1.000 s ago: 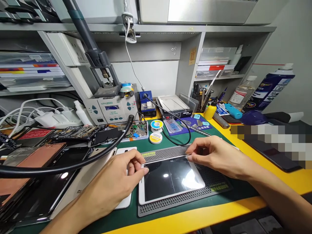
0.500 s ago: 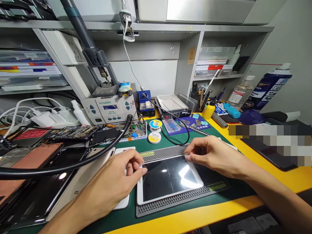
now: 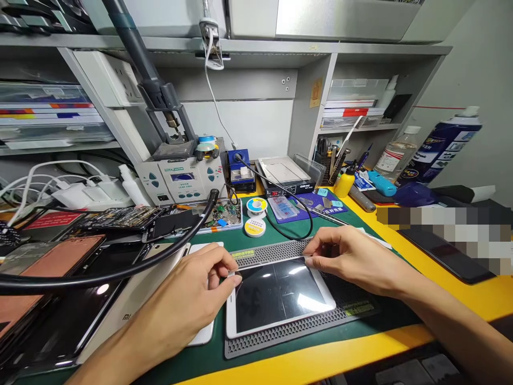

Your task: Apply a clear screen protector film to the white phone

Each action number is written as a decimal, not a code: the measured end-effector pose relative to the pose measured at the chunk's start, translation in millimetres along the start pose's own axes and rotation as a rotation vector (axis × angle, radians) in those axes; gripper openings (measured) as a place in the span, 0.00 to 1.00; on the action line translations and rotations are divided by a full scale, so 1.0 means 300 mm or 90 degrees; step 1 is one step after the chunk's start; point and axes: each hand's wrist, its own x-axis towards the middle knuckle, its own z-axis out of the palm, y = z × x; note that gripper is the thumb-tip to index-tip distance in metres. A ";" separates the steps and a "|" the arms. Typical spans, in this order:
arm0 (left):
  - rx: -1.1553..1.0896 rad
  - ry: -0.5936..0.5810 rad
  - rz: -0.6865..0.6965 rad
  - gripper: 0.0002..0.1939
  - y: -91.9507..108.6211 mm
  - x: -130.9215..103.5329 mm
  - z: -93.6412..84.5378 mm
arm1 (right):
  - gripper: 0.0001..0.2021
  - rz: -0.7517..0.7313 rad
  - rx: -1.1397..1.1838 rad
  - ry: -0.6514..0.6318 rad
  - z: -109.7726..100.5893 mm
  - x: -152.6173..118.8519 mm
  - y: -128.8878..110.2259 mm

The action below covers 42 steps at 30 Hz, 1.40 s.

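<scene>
A white-framed tablet [image 3: 276, 299] with a dark, glossy screen lies over a grey honeycomb mat [image 3: 288, 330], its left side toward my left hand. My left hand [image 3: 200, 289] is closed at the tablet's far left corner, thumb on the frame and fingers curled. At the far right corner my right hand [image 3: 340, 256] pinches the edge between thumb and fingertips. Bright reflections cross the screen. Whether the far edge is lifted off the mat, I cannot tell. Under my left wrist a white phone-like panel [image 3: 205, 334] is partly covered.
Several phones and panels, including a gold one [image 3: 132, 305], lie at left. A black hose [image 3: 160, 259] arches over them from the rework station [image 3: 180, 179]. Solder spools [image 3: 255, 227], a heating plate [image 3: 286, 176] and a parts tray [image 3: 224, 216] stand behind. A dark phone [image 3: 444, 254] lies right.
The bright reflection on the tablet's screen has changed shape and shifted, so its tilt looks slightly different. Both hands keep nearly the same places at the corners. The view has shifted a little.
</scene>
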 end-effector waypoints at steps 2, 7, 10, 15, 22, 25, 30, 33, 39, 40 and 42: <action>0.000 0.000 0.002 0.08 0.008 0.000 -0.004 | 0.08 0.000 -0.010 0.005 0.000 0.001 -0.006; 0.004 0.004 0.003 0.09 0.027 0.005 -0.012 | 0.08 0.005 -0.027 0.010 -0.002 0.000 -0.017; 0.003 0.009 0.012 0.09 0.029 0.009 -0.011 | 0.08 0.003 -0.032 0.019 -0.002 0.000 -0.020; 0.028 0.026 0.042 0.11 0.027 0.007 -0.010 | 0.09 0.007 -0.046 0.029 0.000 0.008 -0.017; 0.044 0.031 0.032 0.13 0.022 0.010 -0.011 | 0.09 -0.006 -0.046 0.039 0.004 0.010 -0.012; 0.043 0.028 0.015 0.14 0.019 0.012 -0.011 | 0.09 -0.017 -0.047 0.066 0.004 0.013 -0.002; 0.049 0.026 0.005 0.14 0.020 0.016 -0.019 | 0.11 -0.012 0.025 0.089 0.009 0.023 0.019; 0.033 0.028 0.006 0.14 0.016 0.022 -0.028 | 0.11 -0.003 0.117 0.144 0.001 0.034 0.023; -0.009 0.018 -0.013 0.19 -0.020 0.037 -0.033 | 0.19 0.008 0.151 0.302 -0.125 0.022 0.076; -0.014 0.020 -0.012 0.19 -0.023 0.036 -0.032 | 0.20 0.013 0.143 0.306 -0.158 0.006 0.091; -0.013 0.038 -0.001 0.19 -0.020 0.033 -0.030 | 0.19 0.028 0.110 0.283 -0.219 -0.038 0.115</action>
